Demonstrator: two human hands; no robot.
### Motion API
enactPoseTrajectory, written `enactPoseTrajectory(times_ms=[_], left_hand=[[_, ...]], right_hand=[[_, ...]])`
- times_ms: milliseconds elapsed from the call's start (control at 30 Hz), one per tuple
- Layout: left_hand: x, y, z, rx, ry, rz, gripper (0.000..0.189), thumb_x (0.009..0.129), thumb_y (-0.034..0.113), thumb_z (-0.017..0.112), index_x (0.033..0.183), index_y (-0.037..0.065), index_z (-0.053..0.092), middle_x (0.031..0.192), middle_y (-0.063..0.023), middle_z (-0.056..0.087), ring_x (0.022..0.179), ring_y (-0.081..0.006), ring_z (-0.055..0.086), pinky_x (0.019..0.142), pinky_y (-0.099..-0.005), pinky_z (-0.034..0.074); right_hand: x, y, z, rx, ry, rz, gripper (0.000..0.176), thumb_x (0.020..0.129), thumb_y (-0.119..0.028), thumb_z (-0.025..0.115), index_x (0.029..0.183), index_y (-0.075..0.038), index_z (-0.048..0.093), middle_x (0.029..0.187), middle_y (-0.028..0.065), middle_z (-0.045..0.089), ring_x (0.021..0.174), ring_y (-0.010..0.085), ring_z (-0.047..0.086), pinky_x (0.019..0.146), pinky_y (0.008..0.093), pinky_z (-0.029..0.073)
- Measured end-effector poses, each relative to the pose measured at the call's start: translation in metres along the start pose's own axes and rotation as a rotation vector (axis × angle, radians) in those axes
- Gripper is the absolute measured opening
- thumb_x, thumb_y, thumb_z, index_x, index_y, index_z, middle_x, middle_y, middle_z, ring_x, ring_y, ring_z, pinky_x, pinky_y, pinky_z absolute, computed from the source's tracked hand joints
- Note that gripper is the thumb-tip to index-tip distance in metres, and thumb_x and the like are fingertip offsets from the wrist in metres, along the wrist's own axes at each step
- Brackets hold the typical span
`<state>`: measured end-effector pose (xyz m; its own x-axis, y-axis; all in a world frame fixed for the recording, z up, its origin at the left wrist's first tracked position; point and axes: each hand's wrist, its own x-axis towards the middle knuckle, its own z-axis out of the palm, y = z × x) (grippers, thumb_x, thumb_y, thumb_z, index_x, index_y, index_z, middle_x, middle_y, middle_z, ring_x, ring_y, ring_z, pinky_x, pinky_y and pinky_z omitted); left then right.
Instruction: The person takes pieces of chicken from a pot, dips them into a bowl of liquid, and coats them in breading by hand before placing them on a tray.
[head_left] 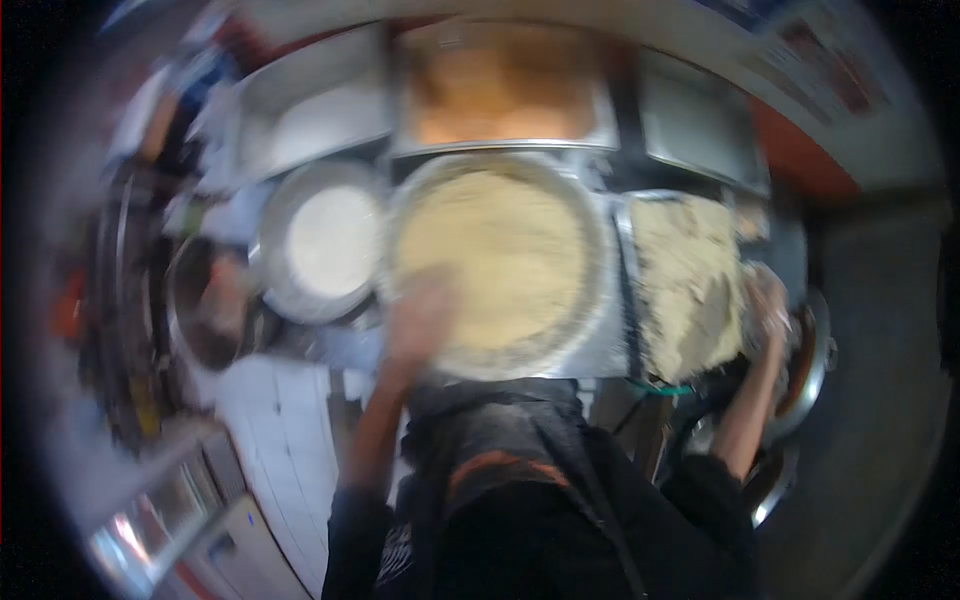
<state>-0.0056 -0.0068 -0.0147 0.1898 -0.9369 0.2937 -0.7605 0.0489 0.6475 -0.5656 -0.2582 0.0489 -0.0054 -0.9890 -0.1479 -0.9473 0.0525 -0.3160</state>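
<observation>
My left hand [424, 315], smeared by motion, is over the left side of a large round metal pan [602, 290]. Pale yellow crumbly powder [500, 250] fills that pan almost to its rim. Whether the left fingers hold anything is lost in the blur. At the right edge of a rectangular tray [627, 255], my right hand [766, 305] has its fingers curled against the side and looks closed on it. A lumpy pale yellow slab [685, 270], with greyish patches near its front, lies in this tray.
Left of the large pan stands a metal bowl [272, 270] of white powder [335, 240]. Behind are a metal bin with orange contents [505, 90] and two more bins [315, 105], [700, 120]. A dark round container [205, 305] sits far left; round pans [808, 365] stand lower right.
</observation>
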Motion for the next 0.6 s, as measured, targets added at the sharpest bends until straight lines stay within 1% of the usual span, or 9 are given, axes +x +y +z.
enactPoseTrajectory(times_ms=[33,100,200,300,333,367,467,533,600], left_hand=[[0.003,0.011,-0.009,0.15,-0.06,-0.02,0.034,0.09,0.012,0.071,0.123,0.008,0.068,0.123,-0.0146,0.07,0.111,-0.0315,0.068,0.093,-0.0424,0.056],[0.007,0.027,-0.026,0.034,0.053,-0.035,0.034,0.09,0.015,0.072,0.123,0.009,0.069,0.119,-0.0136,0.072,0.107,-0.0305,0.07,0.091,-0.0407,0.056],[0.005,0.045,-0.091,-0.022,0.185,-0.178,0.032,0.09,0.017,0.072,0.121,0.007,0.07,0.115,-0.0147,0.073,0.106,-0.0304,0.07,0.089,-0.0391,0.056],[0.0,0.015,-0.185,0.338,0.38,-0.21,0.028,0.092,0.014,0.069,0.117,0.0,0.07,0.111,-0.0195,0.073,0.1,-0.0294,0.071,0.087,-0.0363,0.056],[-0.008,-0.012,-0.206,0.15,0.559,-0.413,0.027,0.094,0.013,0.067,0.117,0.0,0.07,0.109,-0.0189,0.073,0.097,-0.0256,0.071,0.088,-0.0351,0.055],[-0.009,-0.021,-0.243,-0.204,0.522,-0.5,0.026,0.096,0.013,0.063,0.116,-0.003,0.069,0.105,-0.0185,0.073,0.097,-0.0218,0.07,0.086,-0.0344,0.055],[-0.012,-0.075,-0.298,-0.024,0.477,-0.75,0.027,0.098,0.016,0.06,0.115,-0.003,0.069,0.103,-0.0189,0.074,0.096,-0.0247,0.07,0.087,-0.0385,0.053],[-0.018,-0.128,-0.311,0.184,0.006,-0.684,0.028,0.099,0.019,0.059,0.116,0.0,0.069,0.104,-0.0198,0.075,0.097,-0.0302,0.07,0.091,-0.0436,0.051],[-0.028,-0.169,-0.31,0.38,-0.133,-0.736,0.03,0.097,0.021,0.061,0.119,0.004,0.07,0.111,-0.022,0.073,0.102,-0.0336,0.071,0.097,-0.0421,0.051]], right_hand=[[-0.018,-0.07,-0.018,0.11,-0.129,0.09,0.055,0.094,-0.043,0.068,0.133,-0.003,0.063,0.133,0.0182,0.064,0.123,0.0308,0.06,0.105,0.0451,0.045],[-0.028,-0.112,-0.008,0.076,-0.124,-0.069,0.053,0.097,-0.042,0.066,0.131,-0.001,0.062,0.121,0.0149,0.068,0.109,0.025,0.063,0.099,0.0385,0.047],[-0.041,-0.149,0.02,0.321,-0.217,-0.228,0.044,0.099,-0.03,0.066,0.131,0.001,0.061,0.12,0.0121,0.069,0.111,0.0215,0.062,0.1,0.0362,0.046],[-0.054,-0.21,0.031,0.405,-0.305,-0.262,0.04,0.099,-0.022,0.066,0.131,0.002,0.061,0.122,0.0113,0.068,0.113,0.0214,0.061,0.101,0.0371,0.045],[-0.061,-0.232,0.035,0.391,-0.31,-0.244,0.038,0.099,-0.019,0.066,0.131,0.002,0.061,0.122,0.0111,0.068,0.114,0.0214,0.061,0.102,0.0377,0.045],[-0.064,-0.252,0.038,0.386,-0.318,-0.266,0.038,0.099,-0.019,0.066,0.131,0.002,0.061,0.122,0.0111,0.068,0.114,0.0214,0.061,0.102,0.0377,0.045],[-0.072,-0.304,0.046,0.257,-0.359,-0.338,0.04,0.099,-0.017,0.064,0.135,0.001,0.059,0.13,0.0159,0.065,0.121,0.0253,0.059,0.107,0.0382,0.043],[-0.069,-0.322,0.059,0.256,-0.37,-0.332,0.042,0.1,-0.018,0.064,0.137,-0.001,0.058,0.133,0.016,0.063,0.127,0.026,0.056,0.109,0.039,0.041],[-0.068,-0.331,0.071,0.253,-0.38,-0.313,0.043,0.1,-0.019,0.063,0.14,-0.003,0.057,0.137,0.0161,0.062,0.132,0.0266,0.053,0.112,0.0398,0.039]])
